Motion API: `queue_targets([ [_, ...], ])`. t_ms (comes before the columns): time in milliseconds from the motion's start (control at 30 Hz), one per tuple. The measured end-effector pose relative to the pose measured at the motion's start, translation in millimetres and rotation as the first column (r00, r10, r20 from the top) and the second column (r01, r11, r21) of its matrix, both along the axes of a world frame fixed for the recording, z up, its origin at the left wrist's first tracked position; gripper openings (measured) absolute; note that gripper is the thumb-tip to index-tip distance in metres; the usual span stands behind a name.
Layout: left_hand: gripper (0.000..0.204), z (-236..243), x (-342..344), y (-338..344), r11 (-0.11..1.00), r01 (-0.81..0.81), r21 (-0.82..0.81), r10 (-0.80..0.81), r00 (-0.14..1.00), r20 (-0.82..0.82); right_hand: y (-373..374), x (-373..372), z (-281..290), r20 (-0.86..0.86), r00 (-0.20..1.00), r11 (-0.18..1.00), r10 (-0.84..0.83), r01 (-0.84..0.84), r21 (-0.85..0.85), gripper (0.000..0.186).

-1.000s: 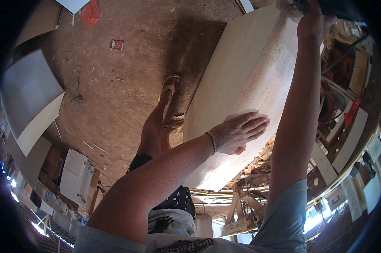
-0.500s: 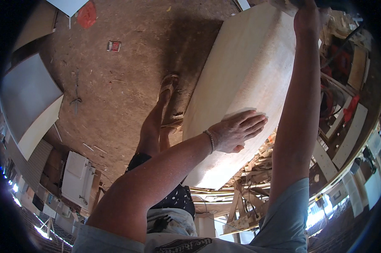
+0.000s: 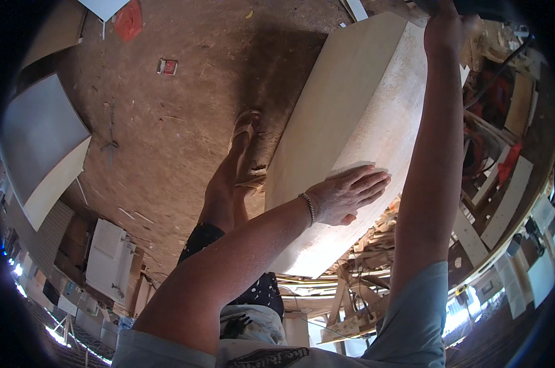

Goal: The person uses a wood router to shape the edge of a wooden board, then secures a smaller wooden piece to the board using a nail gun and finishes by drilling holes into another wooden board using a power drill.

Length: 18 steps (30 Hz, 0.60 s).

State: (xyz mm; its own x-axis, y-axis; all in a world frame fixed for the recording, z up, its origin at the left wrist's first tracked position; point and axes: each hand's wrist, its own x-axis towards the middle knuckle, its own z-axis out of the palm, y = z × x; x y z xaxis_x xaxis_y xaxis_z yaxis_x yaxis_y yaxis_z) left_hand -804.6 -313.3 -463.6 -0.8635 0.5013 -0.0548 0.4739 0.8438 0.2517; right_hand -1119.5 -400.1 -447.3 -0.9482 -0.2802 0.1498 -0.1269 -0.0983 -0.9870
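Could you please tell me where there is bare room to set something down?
Bare: the board beyond the left hand, left of the right forearm; mostly bare: the floor between the packet and the sandals. Crowded: right of the board, with wood scraps.

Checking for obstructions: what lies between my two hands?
In the head view, only the pale board shows between your left hand and right hand.

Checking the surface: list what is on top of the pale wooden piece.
The left hand lies on the pale wooden piece, hiding what lies beneath. The right forearm blocks part of it; whether the dark object touches it cannot be told.
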Motion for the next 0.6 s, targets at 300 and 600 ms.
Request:
queue_targets([
  [300, 0.083, 10.4, -0.1, -1.0, 0.998, 0.016, 0.055, -0.018, 0.999, 0.035, 138.4, 12.5, 104.7, 0.14, 0.977, 0.962, -0.163, 0.188, -0.196, 0.035],
  [600, 0.084, 32.5, 13.7, 15.7, 0.997, -0.011, 0.083, 0.009, 1.0, 0.025, 392.1, 293.3, 271.2, -0.441, 0.778, 0.526, -0.447, 0.628, 0.574, 0.067],
])
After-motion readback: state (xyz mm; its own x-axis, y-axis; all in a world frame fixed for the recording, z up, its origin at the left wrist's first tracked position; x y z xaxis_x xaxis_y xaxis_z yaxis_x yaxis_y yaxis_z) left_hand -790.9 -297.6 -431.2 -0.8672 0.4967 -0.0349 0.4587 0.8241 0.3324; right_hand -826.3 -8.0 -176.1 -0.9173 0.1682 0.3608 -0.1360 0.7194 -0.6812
